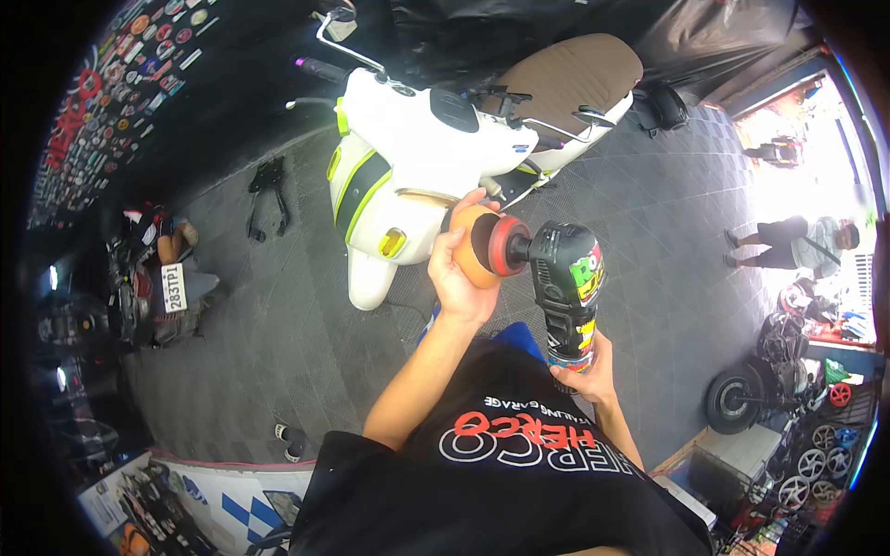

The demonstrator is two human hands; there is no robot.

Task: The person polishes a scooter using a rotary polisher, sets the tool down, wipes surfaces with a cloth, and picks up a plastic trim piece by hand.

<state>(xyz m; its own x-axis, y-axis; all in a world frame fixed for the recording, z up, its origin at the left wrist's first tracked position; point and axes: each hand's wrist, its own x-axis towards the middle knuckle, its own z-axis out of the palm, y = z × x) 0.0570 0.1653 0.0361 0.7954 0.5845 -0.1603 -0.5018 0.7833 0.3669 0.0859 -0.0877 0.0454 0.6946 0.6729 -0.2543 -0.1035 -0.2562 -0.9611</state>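
Observation:
My left hand (pixel 461 283) is wrapped around an orange foam polishing pad (pixel 471 243), which meets the red backing plate (pixel 508 245) of a cordless polisher. The black polisher (pixel 557 264), covered in colourful stickers, is upright in front of my chest. Low on its body, my right hand (pixel 593 369) grips the sticker-covered end. Just beyond both hands stands a white scooter (pixel 408 125) with yellow-green trim and a brown seat (pixel 565 82). The palm side of my right hand is partly hidden by the tool.
Dark tiled floor (pixel 278 361) surrounds me. At left, a person crouches by a motorcycle with a white plate (pixel 173 287). Another person (pixel 802 246) stands at the bright doorway on the right. A motorcycle wheel (pixel 734 397) and several rims (pixel 811 465) lie at lower right.

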